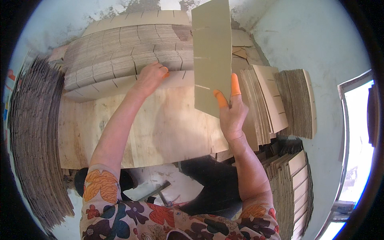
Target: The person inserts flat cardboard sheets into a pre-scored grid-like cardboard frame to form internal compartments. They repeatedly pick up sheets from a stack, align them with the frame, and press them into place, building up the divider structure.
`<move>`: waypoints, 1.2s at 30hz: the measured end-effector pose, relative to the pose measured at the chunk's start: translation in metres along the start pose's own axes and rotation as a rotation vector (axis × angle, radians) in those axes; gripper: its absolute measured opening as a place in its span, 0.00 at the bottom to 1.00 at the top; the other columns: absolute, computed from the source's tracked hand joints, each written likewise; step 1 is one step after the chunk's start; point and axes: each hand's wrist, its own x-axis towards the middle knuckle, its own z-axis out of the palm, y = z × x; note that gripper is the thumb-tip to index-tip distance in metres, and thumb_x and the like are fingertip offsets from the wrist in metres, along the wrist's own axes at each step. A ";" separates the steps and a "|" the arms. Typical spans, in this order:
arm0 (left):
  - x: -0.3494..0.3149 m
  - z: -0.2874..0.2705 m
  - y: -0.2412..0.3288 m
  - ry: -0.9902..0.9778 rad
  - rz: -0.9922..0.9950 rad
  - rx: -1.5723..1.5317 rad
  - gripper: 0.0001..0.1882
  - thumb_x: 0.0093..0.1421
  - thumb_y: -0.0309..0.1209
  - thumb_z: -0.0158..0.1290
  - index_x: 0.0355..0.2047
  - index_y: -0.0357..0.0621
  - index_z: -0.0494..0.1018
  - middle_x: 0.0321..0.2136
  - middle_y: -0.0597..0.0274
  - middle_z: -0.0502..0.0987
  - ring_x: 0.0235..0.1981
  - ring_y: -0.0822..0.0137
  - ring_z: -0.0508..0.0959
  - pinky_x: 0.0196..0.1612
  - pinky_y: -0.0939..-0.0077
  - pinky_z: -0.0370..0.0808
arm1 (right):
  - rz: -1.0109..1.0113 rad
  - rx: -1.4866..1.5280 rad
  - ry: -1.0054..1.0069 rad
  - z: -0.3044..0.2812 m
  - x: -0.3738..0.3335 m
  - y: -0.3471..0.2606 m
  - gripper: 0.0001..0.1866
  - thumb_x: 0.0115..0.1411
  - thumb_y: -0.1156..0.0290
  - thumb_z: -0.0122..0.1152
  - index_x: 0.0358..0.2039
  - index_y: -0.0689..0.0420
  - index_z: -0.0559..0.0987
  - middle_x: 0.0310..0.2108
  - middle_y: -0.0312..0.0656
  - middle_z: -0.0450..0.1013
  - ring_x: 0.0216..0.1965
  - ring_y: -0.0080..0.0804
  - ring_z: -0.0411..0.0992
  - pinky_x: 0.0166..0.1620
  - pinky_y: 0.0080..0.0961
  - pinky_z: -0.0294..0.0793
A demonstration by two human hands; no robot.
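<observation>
My right hand (233, 114), with orange finger covers, is closed on the lower end of a slotted cardboard strip (212, 60). The strip is raised upright above the table, and three short slits show along its left edge. My left hand (152, 78) has its fingers curled at the top edge of the front slotted cardboard strip (124, 85) of a long row. An orange cover shows on one of its fingertips. Behind that front piece, many more slotted strips (108, 56) stand packed tightly together, their slits lined up in dark lines.
A light wooden board (140, 124) forms the work surface. Tall cardboard stacks (36, 140) stand at the left. More slotted pieces (270, 98) lean at the right, beside another bundle (296, 104) against the wall. A further stack (294, 184) lies at lower right, near a bright window (356, 148).
</observation>
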 end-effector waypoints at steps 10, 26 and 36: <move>0.001 -0.003 0.009 -0.040 -0.133 0.082 0.09 0.48 0.30 0.60 0.25 0.42 0.70 0.27 0.57 0.74 0.36 0.57 0.73 0.38 0.63 0.72 | 0.021 -0.022 0.009 0.000 0.001 0.001 0.34 0.53 0.75 0.65 0.61 0.56 0.64 0.18 0.47 0.70 0.16 0.27 0.64 0.23 0.22 0.69; 0.000 -0.003 0.022 -0.295 -0.137 0.120 0.06 0.50 0.24 0.54 0.31 0.43 0.73 0.25 0.57 0.76 0.35 0.56 0.76 0.34 0.62 0.73 | 0.037 -0.074 -0.064 -0.002 -0.003 -0.007 0.36 0.55 0.72 0.64 0.63 0.50 0.61 0.18 0.46 0.71 0.15 0.35 0.68 0.23 0.27 0.70; -0.012 -0.012 0.053 -0.223 0.160 0.129 0.07 0.48 0.23 0.53 0.30 0.43 0.75 0.26 0.59 0.77 0.34 0.59 0.77 0.34 0.64 0.75 | -0.057 -0.078 -0.099 0.000 -0.006 -0.001 0.35 0.56 0.70 0.63 0.63 0.49 0.59 0.17 0.49 0.70 0.17 0.44 0.69 0.21 0.33 0.69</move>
